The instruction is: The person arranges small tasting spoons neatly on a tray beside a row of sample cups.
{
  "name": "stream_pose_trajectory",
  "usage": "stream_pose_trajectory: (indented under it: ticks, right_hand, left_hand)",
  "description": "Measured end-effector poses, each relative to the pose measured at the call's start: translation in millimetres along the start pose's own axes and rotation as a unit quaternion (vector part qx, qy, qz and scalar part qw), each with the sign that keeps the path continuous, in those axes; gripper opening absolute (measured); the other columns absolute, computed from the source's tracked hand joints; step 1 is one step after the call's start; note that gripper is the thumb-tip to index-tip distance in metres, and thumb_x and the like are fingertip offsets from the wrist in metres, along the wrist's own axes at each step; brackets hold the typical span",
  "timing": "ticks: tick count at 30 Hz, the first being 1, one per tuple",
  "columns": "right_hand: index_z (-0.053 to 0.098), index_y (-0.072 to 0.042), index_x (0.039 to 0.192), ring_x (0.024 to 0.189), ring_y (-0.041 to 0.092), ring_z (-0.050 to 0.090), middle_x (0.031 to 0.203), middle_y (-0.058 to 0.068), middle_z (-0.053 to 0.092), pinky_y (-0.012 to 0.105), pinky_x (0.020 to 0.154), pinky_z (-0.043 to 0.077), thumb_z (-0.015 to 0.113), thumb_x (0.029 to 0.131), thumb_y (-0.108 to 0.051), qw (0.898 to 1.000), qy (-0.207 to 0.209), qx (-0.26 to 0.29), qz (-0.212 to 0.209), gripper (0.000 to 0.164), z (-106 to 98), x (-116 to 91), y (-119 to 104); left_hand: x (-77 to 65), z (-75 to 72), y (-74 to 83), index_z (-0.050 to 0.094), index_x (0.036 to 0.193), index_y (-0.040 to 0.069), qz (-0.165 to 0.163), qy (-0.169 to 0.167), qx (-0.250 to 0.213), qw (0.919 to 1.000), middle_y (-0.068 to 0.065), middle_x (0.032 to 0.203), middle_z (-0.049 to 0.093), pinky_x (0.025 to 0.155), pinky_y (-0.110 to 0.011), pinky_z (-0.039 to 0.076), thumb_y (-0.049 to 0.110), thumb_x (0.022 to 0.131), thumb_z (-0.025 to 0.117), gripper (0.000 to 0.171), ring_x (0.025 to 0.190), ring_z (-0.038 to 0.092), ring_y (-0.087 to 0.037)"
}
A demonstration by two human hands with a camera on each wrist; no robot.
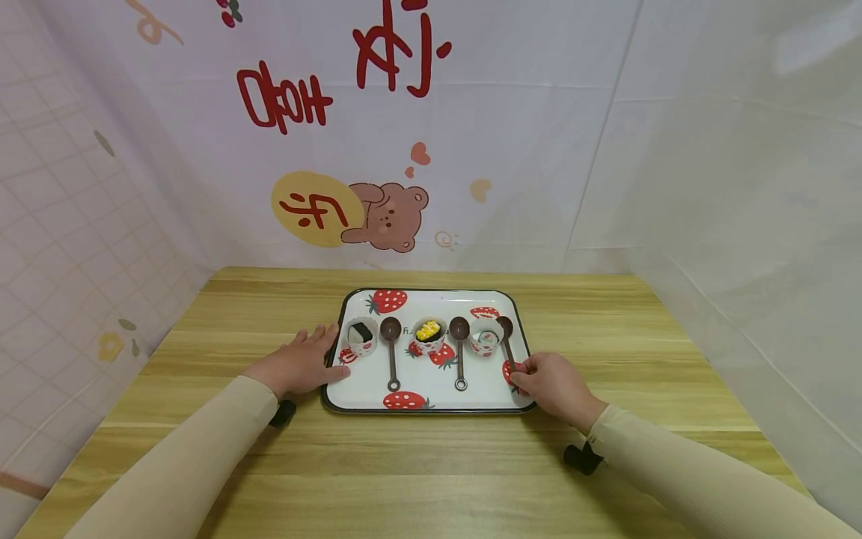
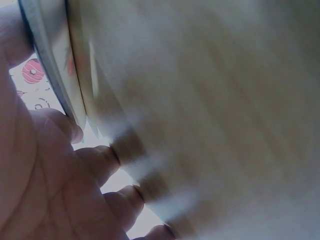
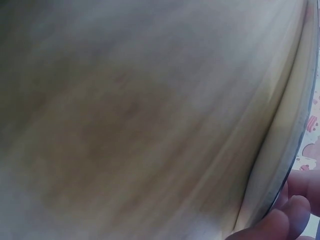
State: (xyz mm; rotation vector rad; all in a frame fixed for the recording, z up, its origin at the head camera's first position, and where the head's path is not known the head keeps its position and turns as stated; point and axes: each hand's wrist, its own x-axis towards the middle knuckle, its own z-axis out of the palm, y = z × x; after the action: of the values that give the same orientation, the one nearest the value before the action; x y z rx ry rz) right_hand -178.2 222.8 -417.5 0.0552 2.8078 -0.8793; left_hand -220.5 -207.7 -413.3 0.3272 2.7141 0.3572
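Note:
A white strawberry-print tray (image 1: 364, 403) with a dark rim lies on the table, also seen edge-on in the left wrist view. My left hand (image 1: 303, 364) rests at its left edge, thumb over the rim, fingers spread on the wood. My right hand (image 1: 560, 388) pinches the handle end of the right brown measuring spoon (image 1: 506, 329) at the tray's right side. Two more brown spoons, the left spoon (image 1: 390, 333) and the middle spoon (image 1: 459, 333), lie apart. Between them are paper cups: a rice ball cup (image 1: 361, 338), a corn sushi cup (image 1: 429, 333) and a cup with a whitish piece (image 1: 485, 337).
The wooden table (image 1: 417, 464) spreads around the tray. Behind it hangs a white printed cloth (image 1: 512, 135) with a bear and red characters, and cloth walls stand at both sides. In the wrist views the wood is blurred.

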Motion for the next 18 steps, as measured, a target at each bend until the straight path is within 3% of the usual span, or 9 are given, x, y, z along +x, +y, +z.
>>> stream_pose_trajectory:
  ticks: [18]
  right_hand:
    - [0.072,-0.01,0.084,0.062,0.015,0.051,0.069,-0.003,0.069,0.028,0.056,0.04,0.072,0.095,-0.019,1.0,-0.001,-0.006,-0.001,0.014,0.4,-0.4,-0.3]
  left_hand:
    - [0.4,0.9,-0.4,0.016,0.168,0.001,0.002,0.001,0.0,1.0,-0.032,0.172,0.016,0.122,-0.075,0.021,0.061,0.1,0.059,0.101,0.155,0.012,-0.064]
